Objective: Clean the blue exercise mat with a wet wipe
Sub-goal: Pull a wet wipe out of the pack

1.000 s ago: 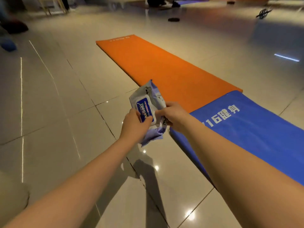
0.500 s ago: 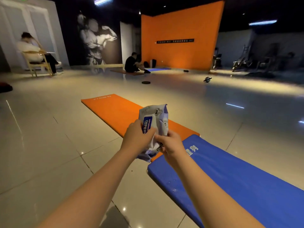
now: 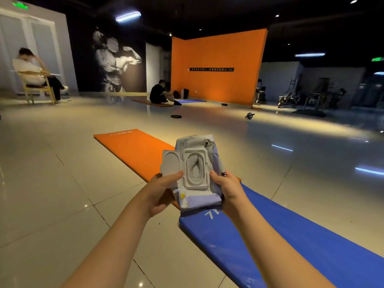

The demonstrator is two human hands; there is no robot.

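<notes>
While a person (image 3: 31, 67) sat on a wooden chair (image 3: 39, 88) at the far left, an orange mat (image 3: 133, 150) lay flat on the tiled floor (image 3: 52, 194). Right of it, the left hand (image 3: 164, 190) held a wet wipe pack (image 3: 197, 173) upright in the air, its grip clenched on the pack's left edge, thumb on the flipped-open lid (image 3: 171, 163). The right hand (image 3: 228, 190) had its grip closed on the pack's right edge. Below and rightward, the blue exercise mat (image 3: 291, 246) lay on the floor, end to end with the orange one.
</notes>
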